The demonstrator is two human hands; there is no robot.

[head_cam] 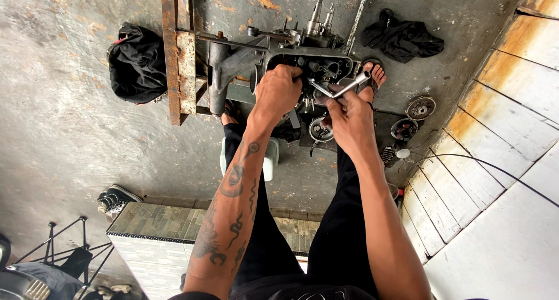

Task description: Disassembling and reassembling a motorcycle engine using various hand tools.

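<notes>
Both arms outstretched, left hand (278, 91) clamps the engine case (308, 64); right hand (349, 121) grips a wrench (343, 88).

Stained concrete floor (70, 131), worn plank wall (506, 160), tiled step (157, 230)

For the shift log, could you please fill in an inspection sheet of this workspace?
Surface: stained grey concrete floor.
Job's things: engine case on a rusty metal stand; metal wrench.
Clutter: black cloth, black bag, round engine parts, sneakers.
Grippers: left hand grips the case rim; right hand holds the wrench.
Cables: thin black cable across the pale boards.
Surroundings: tiled ledge, folding chair frame.
</notes>
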